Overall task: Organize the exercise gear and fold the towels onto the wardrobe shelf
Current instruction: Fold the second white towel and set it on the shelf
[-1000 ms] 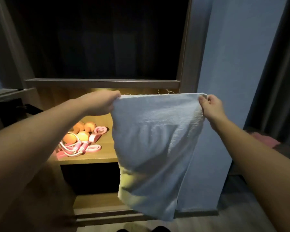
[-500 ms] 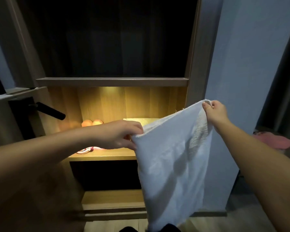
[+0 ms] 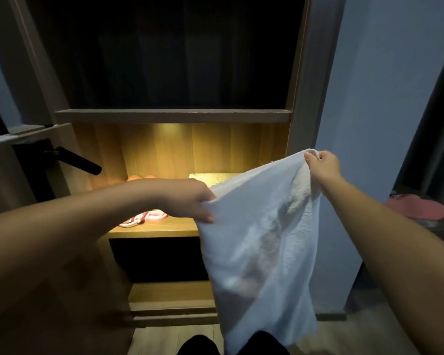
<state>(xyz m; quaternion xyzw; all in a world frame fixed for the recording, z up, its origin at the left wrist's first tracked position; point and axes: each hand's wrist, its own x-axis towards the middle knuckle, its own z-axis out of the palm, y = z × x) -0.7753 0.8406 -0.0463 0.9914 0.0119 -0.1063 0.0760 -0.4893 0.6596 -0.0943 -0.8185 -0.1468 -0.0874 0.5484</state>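
A white towel point(image 3: 262, 226) hangs in front of the lit wardrobe shelf point(image 3: 154, 230). My left hand point(image 3: 190, 201) grips its lower left corner and my right hand point(image 3: 323, 166) pinches the higher right corner, so the top edge slopes up to the right. On the shelf behind my left arm lie a pink and white skipping rope point(image 3: 145, 218) and orange balls point(image 3: 141, 178), mostly hidden. A pale folded towel point(image 3: 210, 176) rests at the back of the shelf.
A black door handle point(image 3: 77, 162) juts out at the left. The dark upper compartment point(image 3: 169, 52) sits above the shelf. A blue wall point(image 3: 385, 98) stands to the right, with pink cloth point(image 3: 418, 206) lying beyond it. Wooden ledges point(image 3: 172, 294) run below the shelf.
My left hand has dropped from level with the right hand to well below it, tilting the towel's top edge. The view has shifted, uncovering the shelf's back and the folded towel.
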